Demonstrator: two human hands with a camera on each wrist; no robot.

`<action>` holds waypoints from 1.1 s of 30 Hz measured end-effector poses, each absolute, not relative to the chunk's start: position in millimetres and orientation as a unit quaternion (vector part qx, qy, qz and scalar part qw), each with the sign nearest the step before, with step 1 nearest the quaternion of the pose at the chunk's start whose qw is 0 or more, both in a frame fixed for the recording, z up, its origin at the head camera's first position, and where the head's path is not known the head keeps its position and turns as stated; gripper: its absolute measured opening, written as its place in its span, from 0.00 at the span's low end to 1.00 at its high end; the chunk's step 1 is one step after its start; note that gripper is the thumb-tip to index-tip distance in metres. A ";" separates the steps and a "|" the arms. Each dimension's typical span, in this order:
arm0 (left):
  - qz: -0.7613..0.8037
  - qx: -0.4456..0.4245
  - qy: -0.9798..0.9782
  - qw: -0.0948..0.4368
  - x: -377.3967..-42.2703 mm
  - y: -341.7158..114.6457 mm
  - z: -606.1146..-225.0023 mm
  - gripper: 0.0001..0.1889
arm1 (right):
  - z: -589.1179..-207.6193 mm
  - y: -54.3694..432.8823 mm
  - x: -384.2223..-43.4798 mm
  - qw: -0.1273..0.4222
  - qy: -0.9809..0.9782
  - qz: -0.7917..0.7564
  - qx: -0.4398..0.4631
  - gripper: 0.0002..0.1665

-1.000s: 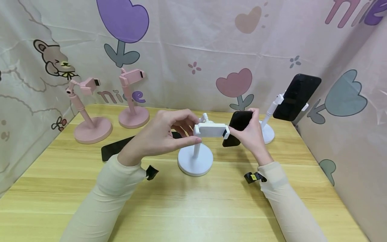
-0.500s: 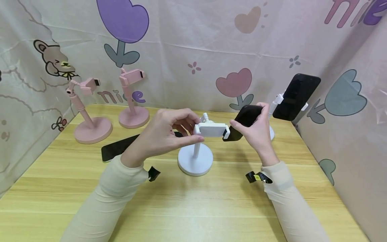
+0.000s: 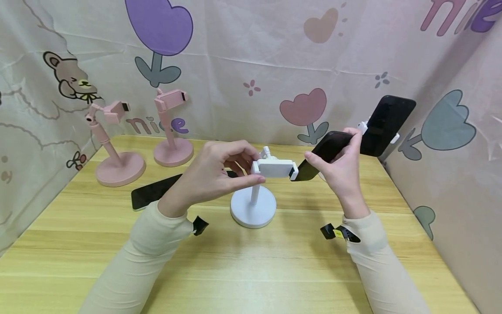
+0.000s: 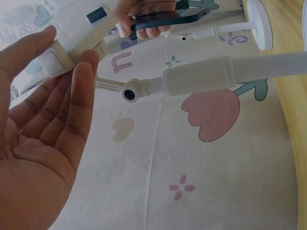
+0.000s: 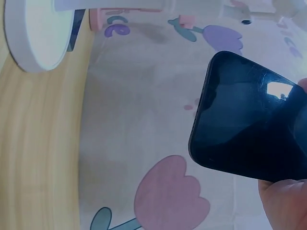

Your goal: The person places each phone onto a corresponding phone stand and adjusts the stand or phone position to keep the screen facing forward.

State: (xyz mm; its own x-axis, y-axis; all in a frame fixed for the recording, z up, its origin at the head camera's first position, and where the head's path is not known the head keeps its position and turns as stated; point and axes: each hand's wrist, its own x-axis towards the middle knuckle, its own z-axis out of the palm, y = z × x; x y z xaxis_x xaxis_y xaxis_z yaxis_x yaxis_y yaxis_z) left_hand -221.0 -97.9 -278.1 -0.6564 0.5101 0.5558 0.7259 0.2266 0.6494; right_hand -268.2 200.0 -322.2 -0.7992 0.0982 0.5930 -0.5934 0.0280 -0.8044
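Note:
A white phone stand (image 3: pixel 252 207) with a round base stands mid-table, its clamp (image 3: pixel 276 168) facing forward. My left hand (image 3: pixel 213 176) pinches the clamp's left end between thumb and fingers; the left wrist view shows the thumb and fingertips on the white end piece (image 4: pixel 56 58). To the right, my right hand (image 3: pixel 341 168) holds a black phone (image 3: pixel 327 150) by its edges, tilted in the air. The phone's lower corner overlaps the clamp's right end in the head view. In the right wrist view the dark screen (image 5: pixel 249 120) shows, with the thumb (image 5: pixel 283 196) at its edge.
Two pink phone stands (image 3: pixel 119 168) (image 3: pixel 173 150) stand at the back left. Another black phone (image 3: pixel 154 192) lies flat, partly behind my left hand. At the back right, a phone (image 3: pixel 386 126) sits in a second white stand's clamp. A printed curtain (image 3: pixel 235 100) hangs behind the table.
My right hand has moved right and slightly up with the phone, tilting it toward horizontal. My left hand has stayed at the clamp, and the stand has not moved.

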 end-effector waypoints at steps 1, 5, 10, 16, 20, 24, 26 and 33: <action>-0.478 -0.399 -0.774 0.113 -220.9 -97.6 -278.1 0.14 | -320.9 199.5 -267.0 0.258 -0.662 0.677 0.190 0.44; -0.480 -0.403 -0.771 0.113 -220.1 -96.6 -277.9 0.14 | -315.9 198.8 -262.3 0.268 -0.645 0.688 0.197 0.44; -0.480 -0.403 -0.771 0.112 -220.4 -95.8 -278.1 0.14 | -309.9 198.4 -257.7 0.280 -0.619 0.705 0.200 0.43; -0.482 -0.403 -0.770 0.111 -221.2 -96.3 -278.9 0.14 | -305.3 198.3 -253.0 0.296 -0.599 0.713 0.212 0.40; -0.480 -0.403 -0.771 0.112 -221.1 -96.0 -278.9 0.14 | -303.2 198.6 -249.5 0.300 -0.594 0.714 0.217 0.39; -0.479 -0.401 -0.773 0.112 -221.3 -96.2 -279.6 0.14 | -300.6 197.3 -246.4 0.304 -0.573 0.727 0.227 0.37; -0.479 -0.400 -0.773 0.113 -221.1 -96.2 -279.9 0.14 | -298.5 196.1 -244.9 0.309 -0.559 0.734 0.231 0.37; -0.477 -0.405 -0.771 0.118 -222.0 -95.6 -280.6 0.14 | -291.0 192.6 -238.7 0.337 -0.523 0.746 0.238 0.35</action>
State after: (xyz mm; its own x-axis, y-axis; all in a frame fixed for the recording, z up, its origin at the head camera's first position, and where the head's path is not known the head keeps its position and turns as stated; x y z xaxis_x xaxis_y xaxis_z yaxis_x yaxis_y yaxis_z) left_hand -222.0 -95.6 -280.6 -0.6442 0.5123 0.5680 0.7369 0.2167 0.6404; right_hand -238.7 192.6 -291.0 -0.6599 0.2527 0.7076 -0.7514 -0.2253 -0.6202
